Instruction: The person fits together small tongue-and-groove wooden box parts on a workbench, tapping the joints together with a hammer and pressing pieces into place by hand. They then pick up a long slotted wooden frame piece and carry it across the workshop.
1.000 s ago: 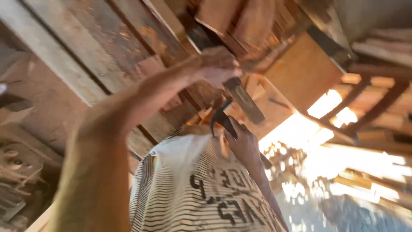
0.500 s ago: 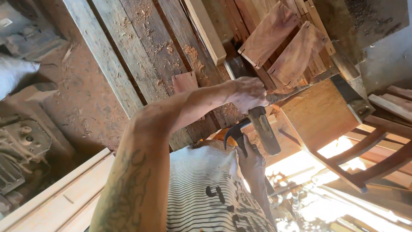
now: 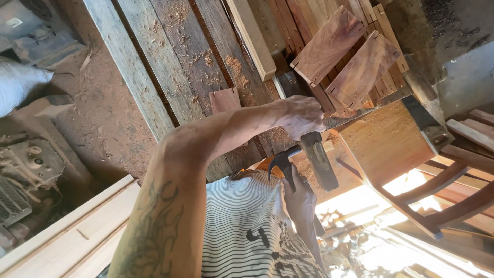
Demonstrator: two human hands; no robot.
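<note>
Steel against timber: the work seems to be driving a dark bar-shaped tool (image 3: 320,160) with a claw hammer (image 3: 282,163) beside the wooden box (image 3: 386,139). To do it well, the left hand (image 3: 303,116) probably needs to hold the bar steady and square to the wood, with its knuckles out of the hammer's path, and the blows should be short and controlled. The left grip is clenched round the bar's top. The right hand (image 3: 301,198), at six o'clock of the left, grasps the hammer's handle. The hammer sits near the picture's middle, just beside the bar, at nine o'clock of the box. Its head is dark, with a curved forked claw, above a striped shirt (image 3: 242,221).
</note>
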